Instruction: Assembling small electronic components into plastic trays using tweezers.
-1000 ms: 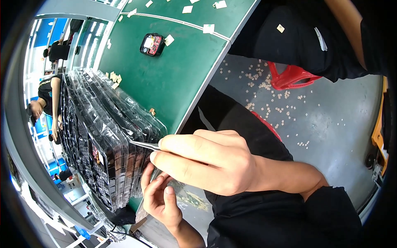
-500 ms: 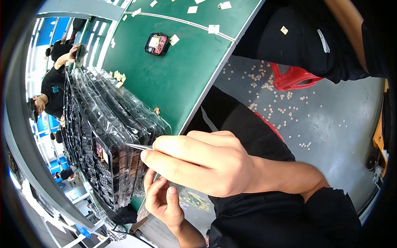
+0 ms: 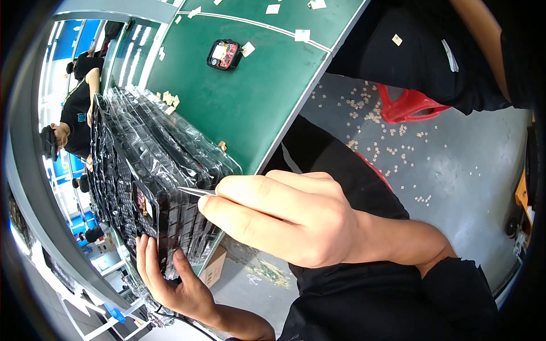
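Observation:
In my right hand [image 3: 290,219] a pair of thin metal tweezers [image 3: 196,191] is pinched, its tips at the upper near corner of a stack of clear plastic trays [image 3: 170,159]. My left hand [image 3: 185,290] is at the lower corner of that stack, fingers on the face and thumb on the side. Its fingers are apart; whether they press on the tray is hard to see. A dark device with red inner parts [image 3: 142,202] sits in the front tray, just above my left fingers. Whether the tweezers hold anything cannot be made out.
On the green table [image 3: 250,96] lies a black-framed device with red parts [image 3: 224,54], among scattered pale square pieces [image 3: 170,101]. Many more pieces litter the grey floor near a red stool [image 3: 406,105]. A person in black [image 3: 74,116] is beyond the trays; another sits at right.
My left hand has moved left from beneath my right hand to the stack's lower corner. The tweezers stay near the same corner. The person beyond the trays has lowered an arm.

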The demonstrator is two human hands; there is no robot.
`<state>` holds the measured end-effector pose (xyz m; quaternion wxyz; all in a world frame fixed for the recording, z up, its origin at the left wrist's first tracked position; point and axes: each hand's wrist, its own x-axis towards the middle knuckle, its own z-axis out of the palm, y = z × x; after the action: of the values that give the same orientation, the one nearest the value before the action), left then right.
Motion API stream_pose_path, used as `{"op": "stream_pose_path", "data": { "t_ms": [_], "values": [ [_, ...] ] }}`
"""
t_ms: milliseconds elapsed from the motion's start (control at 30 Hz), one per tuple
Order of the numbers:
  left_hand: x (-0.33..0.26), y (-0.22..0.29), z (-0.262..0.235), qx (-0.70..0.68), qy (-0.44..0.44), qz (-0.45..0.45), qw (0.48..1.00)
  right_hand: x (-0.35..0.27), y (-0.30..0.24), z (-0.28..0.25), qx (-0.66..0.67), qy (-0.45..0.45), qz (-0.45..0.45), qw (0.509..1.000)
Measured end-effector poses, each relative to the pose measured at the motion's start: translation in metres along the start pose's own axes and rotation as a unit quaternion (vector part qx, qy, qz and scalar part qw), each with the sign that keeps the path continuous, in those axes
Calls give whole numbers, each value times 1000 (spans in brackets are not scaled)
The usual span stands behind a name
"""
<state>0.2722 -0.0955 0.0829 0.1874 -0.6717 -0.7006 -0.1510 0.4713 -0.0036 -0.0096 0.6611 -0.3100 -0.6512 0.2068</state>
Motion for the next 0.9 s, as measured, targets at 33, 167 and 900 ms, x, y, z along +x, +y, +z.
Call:
{"op": "stream_pose_path", "data": {
  "t_ms": [33, 167, 900],
  "values": [
    [-1, -5, -2, -34, 13, -10, 999, 1, 0, 0, 0, 2, -1, 1000],
    [-11, -22, -1, -112, 74, -48, 990, 1, -2, 0, -6, 6, -3, 1000],
    [-10, -20, -5, -141, 114, -89, 979, 5, -6, 2, -3, 5, -18, 1000]
  ]
}}
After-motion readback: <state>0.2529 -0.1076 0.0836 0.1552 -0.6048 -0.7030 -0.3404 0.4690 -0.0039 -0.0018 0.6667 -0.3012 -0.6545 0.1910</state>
